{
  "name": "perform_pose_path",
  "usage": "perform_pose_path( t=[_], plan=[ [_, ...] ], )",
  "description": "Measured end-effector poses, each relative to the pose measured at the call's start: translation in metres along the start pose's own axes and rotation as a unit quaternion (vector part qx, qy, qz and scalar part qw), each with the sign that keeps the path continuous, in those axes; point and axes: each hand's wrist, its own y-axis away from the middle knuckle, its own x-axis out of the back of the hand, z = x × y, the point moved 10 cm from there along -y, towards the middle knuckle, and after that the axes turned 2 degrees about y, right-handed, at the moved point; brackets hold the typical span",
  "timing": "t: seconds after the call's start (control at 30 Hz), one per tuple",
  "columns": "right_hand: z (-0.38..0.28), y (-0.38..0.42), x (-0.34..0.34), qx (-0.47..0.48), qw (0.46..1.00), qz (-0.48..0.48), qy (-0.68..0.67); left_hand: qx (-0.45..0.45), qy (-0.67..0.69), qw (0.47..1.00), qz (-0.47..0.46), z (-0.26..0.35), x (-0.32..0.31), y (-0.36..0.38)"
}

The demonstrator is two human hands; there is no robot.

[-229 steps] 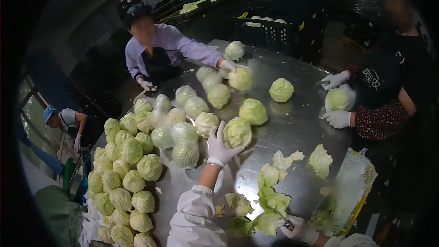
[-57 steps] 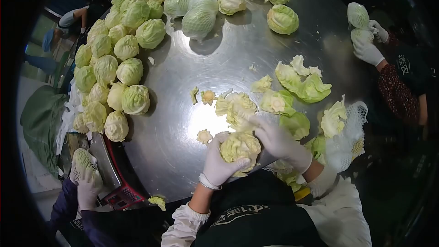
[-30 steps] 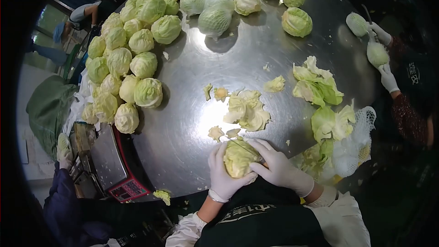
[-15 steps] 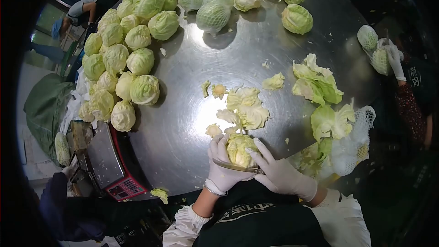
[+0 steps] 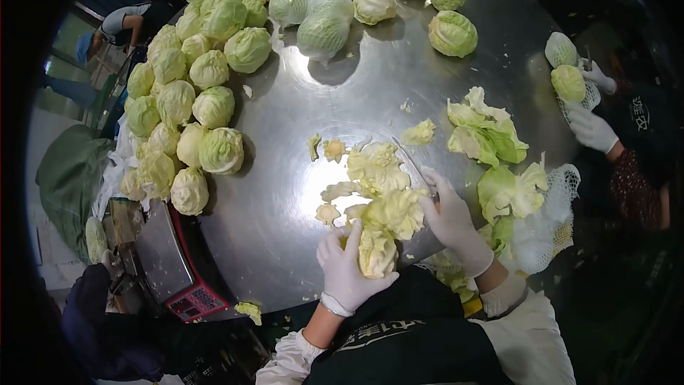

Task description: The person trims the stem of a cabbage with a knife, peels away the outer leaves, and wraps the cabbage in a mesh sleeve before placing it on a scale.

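Note:
Near the table's front edge, my left hand (image 5: 349,264), in a white glove, grips a small pale cabbage (image 5: 377,253) from its left side. My right hand (image 5: 454,221), also gloved, is closed around a knife (image 5: 411,160) whose thin blade points away and to the left. Between the hands and just beyond the cabbage lie loose peeled leaves (image 5: 394,210), with more trimmed leaves (image 5: 374,165) behind them. Cut stem pieces (image 5: 333,150) rest to the left of those. The knife's handle is hidden by my right hand.
Many whole cabbages (image 5: 174,103) are heaped at the left, with net-wrapped ones (image 5: 324,32) at the back. A red-edged scale (image 5: 167,257) stands front left. Green leaves (image 5: 488,132) and white foam netting (image 5: 545,232) lie right. A co-worker's gloved hands (image 5: 593,128) handle cabbages at far right.
My right hand has moved right and away from the cabbage with the knife. Leaves have come away beyond the cabbage. The co-worker's hands have shifted, and one cabbage there shows without netting.

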Motion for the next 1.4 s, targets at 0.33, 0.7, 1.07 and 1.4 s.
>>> perform_pose_path(
  t=[0.33, 0.7, 1.07, 1.4],
  plan=[
    [-0.099, 0.043, -0.051, 0.231, 0.963, -0.136, 0.014, -0.013, -0.076, 0.997, 0.001, -0.004, -0.002, 0.023],
    [-0.114, 0.045, -0.02, 0.256, 0.961, -0.106, 0.019, -0.006, -0.085, 0.996, 0.031, -0.02, 0.011, 0.056],
    [-0.055, 0.0, -0.019, 0.05, 0.996, -0.067, -0.03, -0.049, -0.091, 0.993, 0.05, -0.015, 0.001, 0.055],
    [-0.055, 0.021, -0.077, 0.119, 0.961, -0.245, 0.048, -0.153, -0.105, 0.982, 0.019, -0.015, -0.009, 0.069]
  ],
)
